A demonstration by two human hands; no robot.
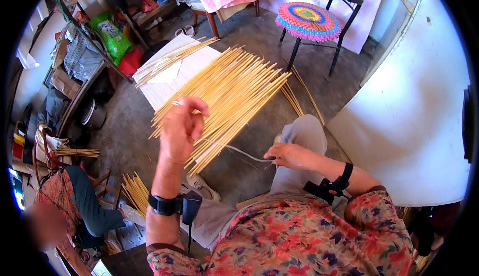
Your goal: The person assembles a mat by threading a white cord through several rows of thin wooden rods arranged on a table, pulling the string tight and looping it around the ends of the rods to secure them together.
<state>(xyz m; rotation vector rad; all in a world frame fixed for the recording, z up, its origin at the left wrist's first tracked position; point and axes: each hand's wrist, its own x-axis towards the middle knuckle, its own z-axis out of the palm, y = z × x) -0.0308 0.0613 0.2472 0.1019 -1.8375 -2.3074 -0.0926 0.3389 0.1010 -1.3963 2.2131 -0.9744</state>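
Note:
A wide layer of long, thin yellow reed-like sticks (227,89) lies in front of me, side by side and slanting up to the right. My left hand (180,129) is raised over their near left end with its fingers curled. A small white bit shows at its fingertips, and I cannot make out what it is. Beside my right knee, my right hand (290,155) pinches a pale grey-white cord (242,152). From there the cord runs left toward the sticks, thinning near my left wrist. Its far end is hidden.
A white board (149,94) under the sticks carries a smaller bunch (174,61). Loose sticks (291,99) lie on the floor at right. A black chair (344,26) with a colourful cushion, a large white panel (409,106) and a seated person (85,196) at lower left surround me.

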